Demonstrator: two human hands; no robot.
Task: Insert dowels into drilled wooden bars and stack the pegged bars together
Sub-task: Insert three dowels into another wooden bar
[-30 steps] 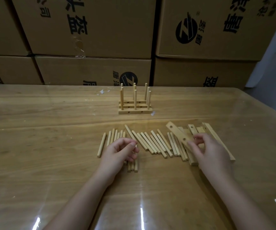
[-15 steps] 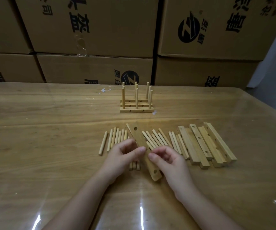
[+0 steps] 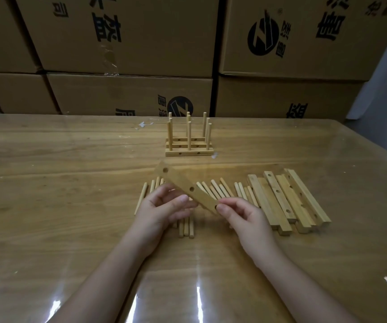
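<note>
I see my right hand (image 3: 246, 217) pinching the near-right end of the drilled bar (image 3: 181, 184) and my left hand (image 3: 162, 208) curled round its middle, the bar raised over the loose dowels (image 3: 213, 190) on the worktop (image 3: 59, 206), its long axis pointing far-left.

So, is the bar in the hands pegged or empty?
Empty: the drilled bar, gripped by left hand and right hand, shows dark bare holes, nothing in any.

The glossy brown wooden table (image 3: 48, 206) carries a row of pale round wooden dowels (image 3: 215, 190) at centre. Loose drilled wooden bars (image 3: 288, 201) lie right, and a pegged stack of bars (image 3: 189, 150) stands far.
</note>
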